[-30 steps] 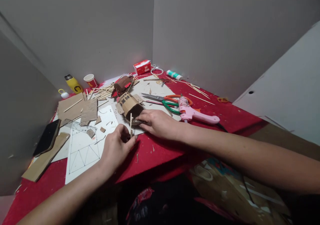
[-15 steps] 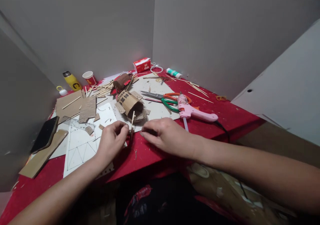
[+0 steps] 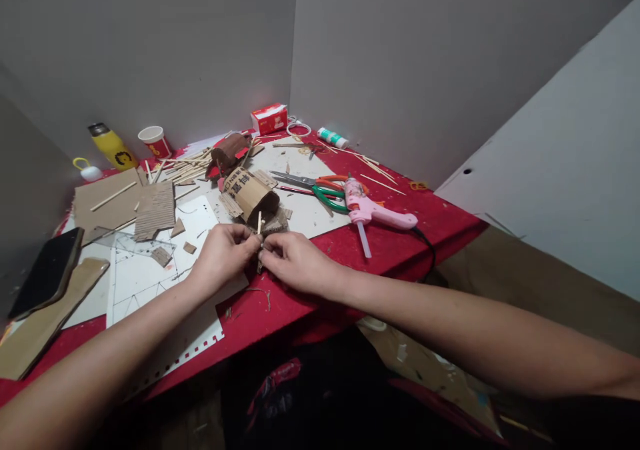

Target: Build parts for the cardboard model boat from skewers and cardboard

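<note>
Between finger and thumb, my left hand (image 3: 225,253) pinches a short pale wooden stick (image 3: 259,223) that stands upright, with a dark bit at its lower end. My right hand (image 3: 293,260) is closed at the fingertips and meets the left at the stick's lower part; what lies in its pinch is hidden. Just beyond the hands is a curved cardboard model (image 3: 253,195) with printed characters and an open end. Behind it rests a brown rolled cardboard piece (image 3: 230,150) with red parts.
Right of the model lie green-and-orange-handled scissors (image 3: 295,180) and a pink glue gun (image 3: 373,211). Leftward are corrugated cardboard (image 3: 154,211), a sheet with drawn lines (image 3: 135,280) and a phone (image 3: 46,270). A yellow bottle (image 3: 111,147), paper cup (image 3: 156,145) and tissue pack (image 3: 269,119) stand behind.
My right hand has moved left, so its fingertips now meet the left hand's at the stick. The view has shifted, and the tabletop things appear further left.
</note>
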{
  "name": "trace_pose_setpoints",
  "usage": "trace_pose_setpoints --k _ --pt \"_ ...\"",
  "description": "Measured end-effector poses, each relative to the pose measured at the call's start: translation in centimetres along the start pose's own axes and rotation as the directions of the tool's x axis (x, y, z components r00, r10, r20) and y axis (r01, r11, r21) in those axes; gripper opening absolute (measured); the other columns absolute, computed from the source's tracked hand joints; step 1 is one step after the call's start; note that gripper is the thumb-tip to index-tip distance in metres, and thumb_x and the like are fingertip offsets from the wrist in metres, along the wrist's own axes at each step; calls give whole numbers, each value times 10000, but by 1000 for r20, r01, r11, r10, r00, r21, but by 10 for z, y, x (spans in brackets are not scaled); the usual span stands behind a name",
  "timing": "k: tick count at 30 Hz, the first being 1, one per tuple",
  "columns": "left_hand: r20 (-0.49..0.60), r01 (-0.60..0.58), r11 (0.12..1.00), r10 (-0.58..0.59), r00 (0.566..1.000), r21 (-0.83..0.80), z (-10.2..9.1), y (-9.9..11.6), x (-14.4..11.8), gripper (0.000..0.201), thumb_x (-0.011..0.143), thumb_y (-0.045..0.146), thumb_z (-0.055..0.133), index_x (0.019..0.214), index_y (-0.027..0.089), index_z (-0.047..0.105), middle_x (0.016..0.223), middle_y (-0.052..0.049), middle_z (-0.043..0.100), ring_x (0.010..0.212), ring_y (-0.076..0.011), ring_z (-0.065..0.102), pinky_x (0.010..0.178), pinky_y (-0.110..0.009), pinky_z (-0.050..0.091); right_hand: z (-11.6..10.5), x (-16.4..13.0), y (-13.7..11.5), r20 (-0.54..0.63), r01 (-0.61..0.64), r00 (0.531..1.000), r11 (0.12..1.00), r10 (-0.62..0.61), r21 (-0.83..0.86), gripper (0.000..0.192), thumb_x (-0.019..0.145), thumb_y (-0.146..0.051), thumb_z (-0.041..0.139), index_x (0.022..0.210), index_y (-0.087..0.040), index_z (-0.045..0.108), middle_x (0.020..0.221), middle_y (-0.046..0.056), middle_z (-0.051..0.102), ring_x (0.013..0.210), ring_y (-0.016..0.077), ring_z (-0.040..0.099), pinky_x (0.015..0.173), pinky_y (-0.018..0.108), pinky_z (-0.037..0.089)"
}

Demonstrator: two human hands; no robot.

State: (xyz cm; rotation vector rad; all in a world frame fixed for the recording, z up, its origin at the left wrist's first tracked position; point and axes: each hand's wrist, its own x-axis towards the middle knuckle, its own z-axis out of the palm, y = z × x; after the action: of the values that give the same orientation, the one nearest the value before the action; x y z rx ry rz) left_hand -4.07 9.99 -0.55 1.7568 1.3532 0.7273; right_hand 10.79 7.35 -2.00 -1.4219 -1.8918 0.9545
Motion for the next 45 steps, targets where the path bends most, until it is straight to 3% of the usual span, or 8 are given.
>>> trace_pose_setpoints --k 6,12,24,33,36,39,42,45 --pt "49 -24 998 27 998 -50 2 -2 3 254 740 271 560 505 175 570 446 18 522 432 -104 436 440 -227 309 -1 -3 4 122 -129 986 982 113 137 228 889 -141 422 672 -182 480 540 -26 570 362 82 489 359 191 355" --pt "79 -17 998 21 997 -52 3 -4 4 243 754 263 551 545 156 612 460 11 531 435 -100 431 434 -222 307 -5 -3 7 235 -197 963 941 133 275 263 944 -143 371 711 -164 490 575 -35 589 341 41 484 333 143 383" --pt "89 5 998 0 996 -63 7 -2 6 209 740 233 543 571 135 616 459 22 516 440 -93 420 432 -212 297 -3 -5 5 221 -343 938 812 267 472 248 817 -56 412 622 -161 522 497 -42 592 333 56 539 296 124 399" --pt "7 2 1000 -2 1000 -17 11 -1 7 222 695 185 523 475 163 519 409 37 484 406 -86 420 422 -207 278 8 -18 5 134 -322 944 762 300 562 169 790 -149 453 636 -168 520 525 -47 587 376 76 584 353 152 464" --pt "6 5 1000 -5 1000 -11 12 0 7 197 691 188 526 498 159 550 436 27 519 423 -94 446 426 -210 290 9 -33 2 116 -242 970 789 215 565 141 782 -196 480 661 -166 544 539 -35 593 394 80 578 390 170 470" --pt "13 3 1000 -3 1000 2 12 1 5 174 690 186 519 532 153 584 473 15 557 442 -100 463 438 -215 310 3 -49 0 -11 33 999 919 -31 393 176 805 -209 478 673 -157 582 530 -21 575 416 77 533 404 177 408" --pt "-10 -27 998 28 1000 49 12 3 3 193 700 202 524 515 161 564 456 24 526 445 -95 441 451 -220 312 -12 -57 5 -137 320 940 946 -311 48 214 836 -176 480 660 -149 600 532 -10 557 458 75 479 454 196 367" --pt "-45 -52 993 57 997 110 13 3 1 205 708 212 530 509 166 553 458 26 517 460 -94 432 467 -225 320 -32 -55 18 -141 333 923 927 -358 -174 246 888 -193 467 689 -149 605 557 -5 559 477 80 460 485 205 363"
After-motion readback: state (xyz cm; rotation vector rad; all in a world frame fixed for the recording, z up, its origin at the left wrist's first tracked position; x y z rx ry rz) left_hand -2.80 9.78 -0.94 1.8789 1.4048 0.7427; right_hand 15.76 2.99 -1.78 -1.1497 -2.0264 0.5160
